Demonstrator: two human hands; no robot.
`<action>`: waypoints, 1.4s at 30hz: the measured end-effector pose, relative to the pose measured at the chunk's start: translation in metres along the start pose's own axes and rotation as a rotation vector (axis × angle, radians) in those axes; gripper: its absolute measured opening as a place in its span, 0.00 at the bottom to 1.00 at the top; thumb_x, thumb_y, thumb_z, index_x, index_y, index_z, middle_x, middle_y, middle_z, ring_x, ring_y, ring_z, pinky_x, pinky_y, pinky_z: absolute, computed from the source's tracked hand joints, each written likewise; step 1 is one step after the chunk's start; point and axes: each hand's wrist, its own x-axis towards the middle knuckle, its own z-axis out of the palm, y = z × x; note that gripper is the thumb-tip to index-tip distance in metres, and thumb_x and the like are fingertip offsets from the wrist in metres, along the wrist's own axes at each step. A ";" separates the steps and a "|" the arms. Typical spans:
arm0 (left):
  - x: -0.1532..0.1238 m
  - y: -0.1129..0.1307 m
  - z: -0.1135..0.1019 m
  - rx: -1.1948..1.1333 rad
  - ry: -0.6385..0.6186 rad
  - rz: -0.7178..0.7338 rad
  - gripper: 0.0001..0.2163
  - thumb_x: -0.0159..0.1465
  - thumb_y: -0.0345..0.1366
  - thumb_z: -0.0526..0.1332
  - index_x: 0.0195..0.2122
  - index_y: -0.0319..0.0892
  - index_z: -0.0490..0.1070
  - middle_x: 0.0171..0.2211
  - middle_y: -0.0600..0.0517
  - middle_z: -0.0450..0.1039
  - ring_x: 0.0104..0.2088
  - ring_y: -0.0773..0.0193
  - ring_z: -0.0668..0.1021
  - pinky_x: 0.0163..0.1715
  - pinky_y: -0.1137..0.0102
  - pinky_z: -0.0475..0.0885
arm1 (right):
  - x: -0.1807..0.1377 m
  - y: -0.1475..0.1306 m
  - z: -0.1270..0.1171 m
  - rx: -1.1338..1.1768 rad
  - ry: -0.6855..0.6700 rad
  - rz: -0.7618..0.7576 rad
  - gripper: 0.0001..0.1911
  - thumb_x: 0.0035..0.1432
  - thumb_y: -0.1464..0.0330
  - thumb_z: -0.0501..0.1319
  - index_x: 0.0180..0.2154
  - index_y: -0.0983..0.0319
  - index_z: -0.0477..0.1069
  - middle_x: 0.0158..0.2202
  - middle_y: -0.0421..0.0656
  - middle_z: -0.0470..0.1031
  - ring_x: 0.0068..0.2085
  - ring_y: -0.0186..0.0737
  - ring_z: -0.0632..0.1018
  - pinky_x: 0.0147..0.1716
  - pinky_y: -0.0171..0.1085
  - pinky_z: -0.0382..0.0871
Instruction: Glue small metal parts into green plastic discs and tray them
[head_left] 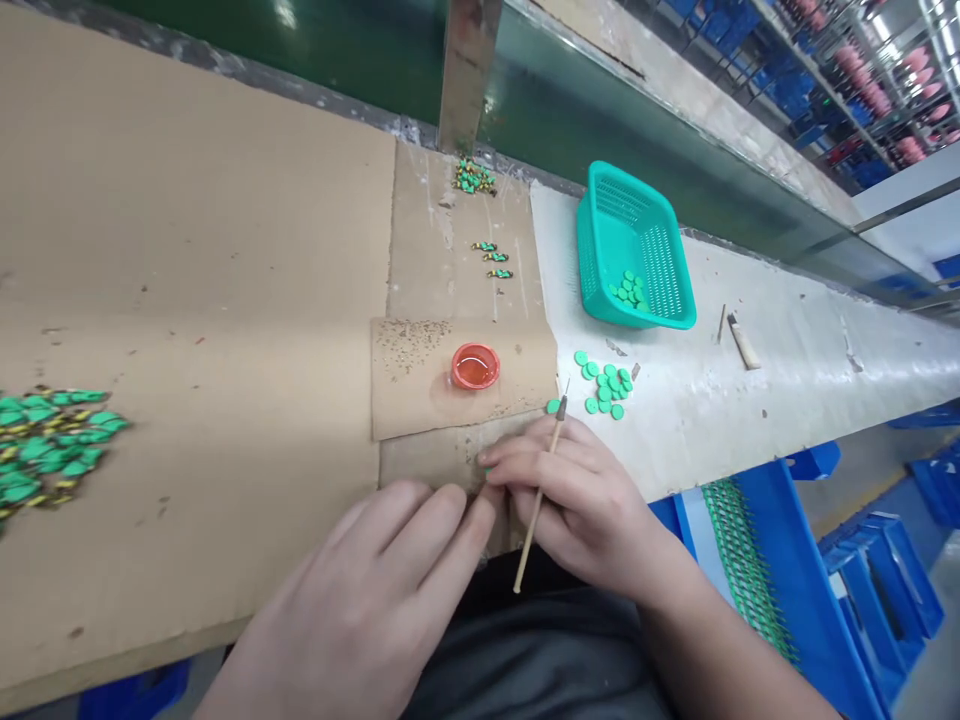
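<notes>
My left hand is closed, its fingertips meeting those of my right hand near the table's front edge. A sliver of a small green piece shows where the fingers pinch; most of it is hidden. My right hand also holds a thin wooden stick with a dark, finely pointed tip, like a fine brush, slanting between its fingers. Just beyond my hands, a small red cup of liquid stands on a cardboard piece. Several green discs lie right of the cup, one beside my right fingers.
A teal basket with several green discs stands at the back right. Green, black and yellow pieces lie in a pile at left, a heap at the back and a short row. A tube lies further right.
</notes>
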 end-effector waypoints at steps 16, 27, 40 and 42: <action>0.018 0.008 -0.031 -0.435 0.096 -0.619 0.09 0.78 0.48 0.71 0.51 0.54 0.90 0.47 0.52 0.91 0.42 0.61 0.91 0.44 0.73 0.89 | -0.033 0.005 -0.007 0.100 0.203 0.086 0.26 0.71 0.83 0.59 0.63 0.57 0.75 0.54 0.47 0.89 0.52 0.45 0.87 0.52 0.45 0.84; 0.039 0.012 -0.038 -0.722 0.196 -1.055 0.25 0.56 0.65 0.84 0.39 0.48 0.93 0.34 0.45 0.90 0.26 0.62 0.87 0.27 0.74 0.86 | -0.009 0.021 0.003 0.008 0.070 -0.020 0.10 0.72 0.79 0.66 0.48 0.58 0.77 0.42 0.45 0.86 0.44 0.48 0.82 0.46 0.46 0.79; 0.047 0.013 -0.038 -0.600 0.219 -0.999 0.25 0.58 0.66 0.82 0.33 0.47 0.90 0.36 0.45 0.90 0.30 0.58 0.88 0.30 0.70 0.87 | -0.024 0.006 0.000 0.134 0.186 0.048 0.23 0.68 0.82 0.59 0.59 0.58 0.76 0.52 0.49 0.89 0.54 0.51 0.88 0.54 0.51 0.86; 0.047 0.013 -0.034 -0.500 0.210 -0.891 0.18 0.65 0.59 0.80 0.35 0.50 0.91 0.39 0.47 0.91 0.36 0.57 0.90 0.39 0.69 0.90 | -0.028 0.006 -0.016 0.179 0.184 0.030 0.25 0.71 0.81 0.58 0.63 0.57 0.75 0.59 0.49 0.88 0.59 0.50 0.88 0.59 0.52 0.87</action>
